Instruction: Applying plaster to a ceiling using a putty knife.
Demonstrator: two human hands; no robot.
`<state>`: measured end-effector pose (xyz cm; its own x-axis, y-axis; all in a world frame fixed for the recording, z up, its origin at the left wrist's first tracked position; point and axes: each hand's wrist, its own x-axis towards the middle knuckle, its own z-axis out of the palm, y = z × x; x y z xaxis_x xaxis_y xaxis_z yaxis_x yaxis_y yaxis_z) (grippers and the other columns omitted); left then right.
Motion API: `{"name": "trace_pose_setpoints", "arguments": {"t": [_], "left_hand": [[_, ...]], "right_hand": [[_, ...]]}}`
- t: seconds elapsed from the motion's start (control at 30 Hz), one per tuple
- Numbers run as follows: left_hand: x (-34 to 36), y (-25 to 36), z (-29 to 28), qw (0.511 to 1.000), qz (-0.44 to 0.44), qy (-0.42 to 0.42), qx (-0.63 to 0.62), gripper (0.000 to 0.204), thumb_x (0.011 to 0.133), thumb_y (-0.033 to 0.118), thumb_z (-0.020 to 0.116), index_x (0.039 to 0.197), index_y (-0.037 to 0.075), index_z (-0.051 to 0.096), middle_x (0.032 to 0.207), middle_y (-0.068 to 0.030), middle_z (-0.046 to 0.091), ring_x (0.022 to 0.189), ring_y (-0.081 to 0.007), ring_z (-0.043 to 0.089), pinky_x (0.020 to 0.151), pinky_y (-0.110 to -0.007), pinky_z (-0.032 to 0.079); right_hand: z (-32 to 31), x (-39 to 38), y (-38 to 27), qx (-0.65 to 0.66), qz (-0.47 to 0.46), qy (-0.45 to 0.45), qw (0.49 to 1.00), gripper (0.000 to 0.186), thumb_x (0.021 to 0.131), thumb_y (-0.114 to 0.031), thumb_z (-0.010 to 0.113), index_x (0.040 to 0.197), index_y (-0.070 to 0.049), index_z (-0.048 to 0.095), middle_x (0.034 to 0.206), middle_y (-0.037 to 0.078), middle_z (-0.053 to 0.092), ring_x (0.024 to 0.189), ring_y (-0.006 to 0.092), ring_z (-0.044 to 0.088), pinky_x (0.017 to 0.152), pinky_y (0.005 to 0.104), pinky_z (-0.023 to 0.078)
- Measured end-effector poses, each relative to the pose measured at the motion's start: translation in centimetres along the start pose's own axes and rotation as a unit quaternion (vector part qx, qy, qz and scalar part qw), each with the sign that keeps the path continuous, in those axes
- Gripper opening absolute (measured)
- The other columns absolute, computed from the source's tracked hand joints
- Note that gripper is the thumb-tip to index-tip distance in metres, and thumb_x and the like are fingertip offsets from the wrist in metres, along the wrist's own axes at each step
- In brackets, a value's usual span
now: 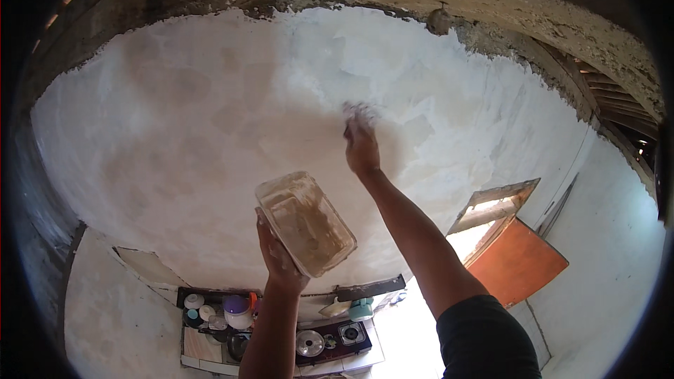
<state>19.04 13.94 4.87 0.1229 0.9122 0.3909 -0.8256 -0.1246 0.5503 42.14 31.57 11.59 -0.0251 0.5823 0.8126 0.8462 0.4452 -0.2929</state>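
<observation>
My left hand grips a rectangular plastic tub by its lower left side. The tub is tilted toward me, its inside smeared with pale, putty-like residue. Up and to the right, my right hand is raised at the white-coated wall. Motion blurs its fingers, so whatever they may hold does not show. Around it the coating is patchy, with damp-looking beige areas and whiter ones.
Below, a counter carries a two-burner stove, a lidded pot and a purple-and-white rice cooker. An orange panel stands by the bright doorway at right. Rough bare concrete beams border the wall above.
</observation>
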Motion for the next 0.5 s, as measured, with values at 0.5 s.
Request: {"name": "trace_pose_setpoints", "arguments": {"t": [0.5], "left_hand": [[-0.5,0.5,1.2,0.964,0.173,-0.053,0.194,0.075,0.092,0.057,0.05,0.141,0.006,0.027,0.128,-0.0112,0.047,0.114,-0.0223,0.053,0.09,-0.039,0.051]], "right_hand": [[-15.0,8.1,13.3,-0.185,0.094,0.298,0.932,0.025,0.095,-0.018,0.045,0.108,-0.007,0.063,0.1,0.019,0.067,0.095,0.0387,0.063,0.082,0.0485,0.049]]}}
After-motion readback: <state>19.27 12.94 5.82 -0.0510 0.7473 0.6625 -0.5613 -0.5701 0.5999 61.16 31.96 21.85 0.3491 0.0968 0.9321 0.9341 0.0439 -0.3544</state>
